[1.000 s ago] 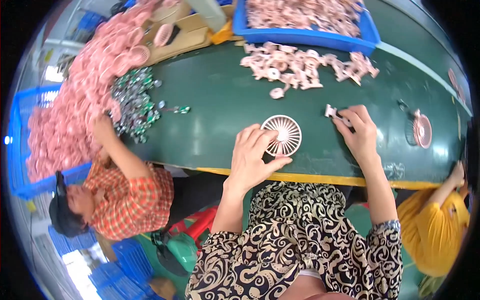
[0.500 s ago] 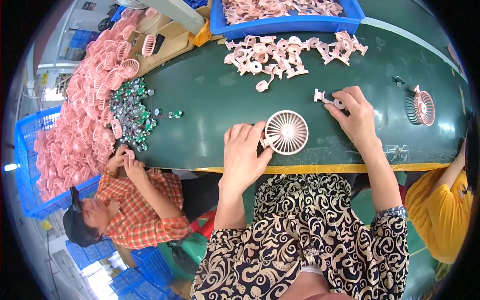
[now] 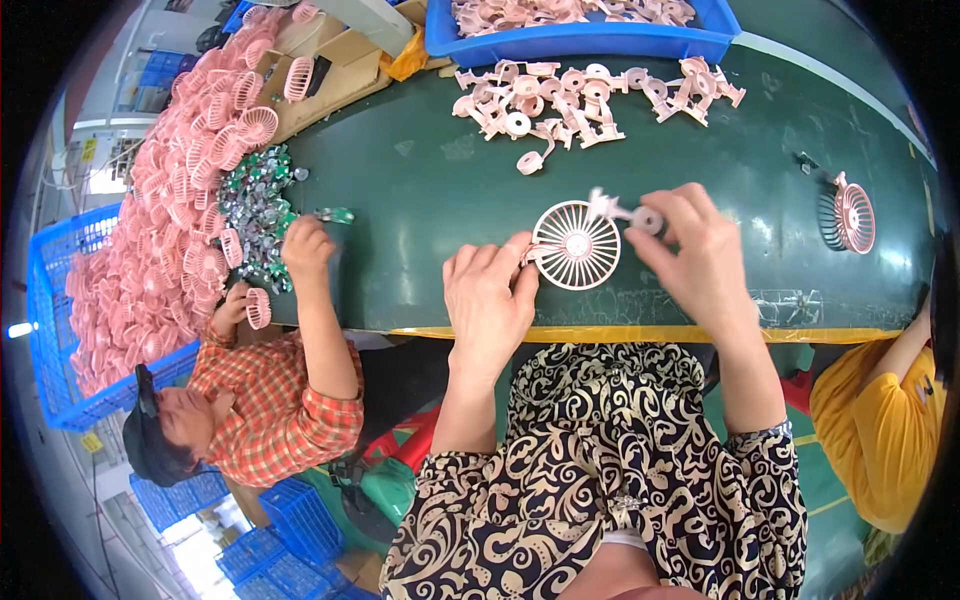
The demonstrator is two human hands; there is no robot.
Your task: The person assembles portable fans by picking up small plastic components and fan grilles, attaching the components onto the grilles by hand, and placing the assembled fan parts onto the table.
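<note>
1. The round pink fan grille (image 3: 577, 246) sits at the near middle of the green table (image 3: 420, 200).
2. Step in hand, as judged: mating the pink bracket (image 3: 606, 208) with the grille; the next move likely calls for alignment.
3. The left hand (image 3: 488, 303) pinches the grille's left edge, grip narrow.
4. The right hand (image 3: 697, 255) pinches the bracket's ring end; bracket-to-grille contact cannot be told.
5. Far side: loose brackets (image 3: 575, 92), blue tray (image 3: 590, 43).
</note>
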